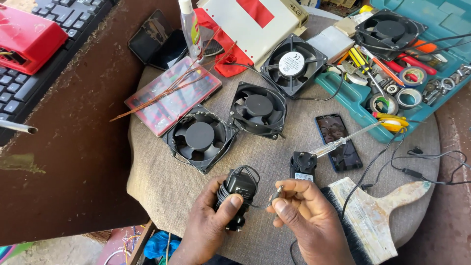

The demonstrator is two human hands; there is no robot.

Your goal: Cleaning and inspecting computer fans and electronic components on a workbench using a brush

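My left hand [211, 221] has its grip clamped on a black power adapter [239, 189] wound in its cord, low over the tabletop [162, 181]. My right hand [306, 216] pinches the cord's plug tip [277, 191], just beside a second adapter [302, 166].

Location: an electronics repair workshop. Evidence: three black square cooling fans [258, 109] on the round cloth-covered table [162, 186]; an open teal plastic toolbox [444, 22] of screwdrivers and tape rolls at its far right edge; a black keyboard [44, 54] beyond its left edge.
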